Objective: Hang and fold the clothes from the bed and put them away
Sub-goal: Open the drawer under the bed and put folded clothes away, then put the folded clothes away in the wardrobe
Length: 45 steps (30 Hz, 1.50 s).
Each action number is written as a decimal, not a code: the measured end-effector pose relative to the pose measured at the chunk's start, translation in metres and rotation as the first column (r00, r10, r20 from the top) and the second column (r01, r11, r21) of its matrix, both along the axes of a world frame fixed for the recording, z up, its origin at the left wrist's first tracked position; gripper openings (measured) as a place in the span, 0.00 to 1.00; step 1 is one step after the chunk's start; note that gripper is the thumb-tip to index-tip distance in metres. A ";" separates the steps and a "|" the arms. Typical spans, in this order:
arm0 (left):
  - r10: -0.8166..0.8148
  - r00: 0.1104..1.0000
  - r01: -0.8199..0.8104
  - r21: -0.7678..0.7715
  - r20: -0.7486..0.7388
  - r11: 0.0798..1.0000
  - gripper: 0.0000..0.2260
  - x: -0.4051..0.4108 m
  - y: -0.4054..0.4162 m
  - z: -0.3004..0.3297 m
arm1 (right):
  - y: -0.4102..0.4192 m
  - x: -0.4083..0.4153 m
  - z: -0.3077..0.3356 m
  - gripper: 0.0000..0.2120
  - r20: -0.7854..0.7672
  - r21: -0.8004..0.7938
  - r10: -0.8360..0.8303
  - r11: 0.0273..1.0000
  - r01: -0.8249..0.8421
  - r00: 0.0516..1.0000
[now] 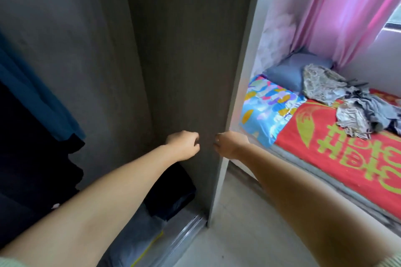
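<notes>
Both hands mid-frame, left hand (184, 145) and right hand (230, 145), fingers curled empty by the wardrobe panel (184, 71); next I grab the clothes (347, 102) upper right.

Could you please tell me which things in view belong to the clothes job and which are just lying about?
Job:
- crumpled clothes on the bed
- wardrobe, with hanging garments
- left hand and right hand, both at the wardrobe

Lying about:
- blue pillow
- pink curtain

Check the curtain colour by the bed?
The long fabric curtain beside the bed is pink, seen best at the upper right of the head view.
</notes>
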State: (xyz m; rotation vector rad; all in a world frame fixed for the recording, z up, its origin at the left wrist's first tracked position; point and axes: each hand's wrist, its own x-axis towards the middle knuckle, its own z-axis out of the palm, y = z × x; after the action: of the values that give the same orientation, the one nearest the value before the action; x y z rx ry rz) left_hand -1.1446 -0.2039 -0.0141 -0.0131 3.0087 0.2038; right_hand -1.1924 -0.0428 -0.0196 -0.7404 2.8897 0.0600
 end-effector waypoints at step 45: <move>-0.758 0.652 0.756 0.043 0.033 0.653 0.14 -0.197 0.819 0.005 | 0.817 -0.012 0.004 0.16 0.005 0.056 -0.846 0.532 0.845 0.533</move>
State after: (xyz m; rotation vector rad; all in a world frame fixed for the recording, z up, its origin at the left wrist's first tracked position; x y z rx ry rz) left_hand -1.3418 0.6150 -0.0087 1.2055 2.6589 0.1396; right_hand -1.2039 0.7741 -0.0154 0.7432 2.8462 -0.0062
